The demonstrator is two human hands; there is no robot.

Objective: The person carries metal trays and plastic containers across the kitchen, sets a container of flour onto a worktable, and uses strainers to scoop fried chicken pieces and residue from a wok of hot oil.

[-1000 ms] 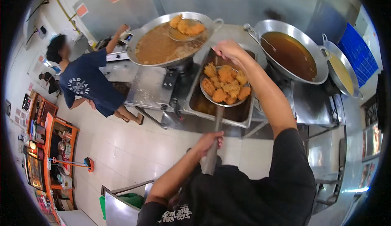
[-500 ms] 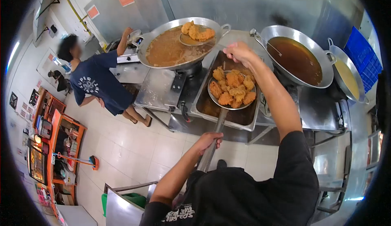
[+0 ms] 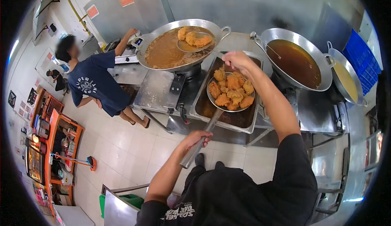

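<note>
My left hand [image 3: 196,139] is wrapped round the long metal handle of a strainer [image 3: 211,122]. Its round bowl, heaped with golden fried chicken [image 3: 233,89], is over a deep steel pan [image 3: 195,112] with dark oily residue inside. My right hand [image 3: 239,61], fingers closed, grips the thin handle of a skimmer [image 3: 184,46]. That skimmer lies at the surface of bubbling oil in a large wok [image 3: 151,65] and carries a few fried chicken pieces [image 3: 200,41]. The skimmer's handle partly disappears behind my fingers.
Right of the pan stand a wok of dark oil [image 3: 291,59] with a utensil in it and a wok of yellowish liquid [image 3: 345,76]. A blue crate [image 3: 362,61] is behind them. On the left, a person in a dark shirt [image 3: 91,79] reaches toward a small stove [image 3: 125,59].
The strainer's handle end has swung left and away from my body, with my left hand. The skimmer in the wok has shifted slightly down and left.
</note>
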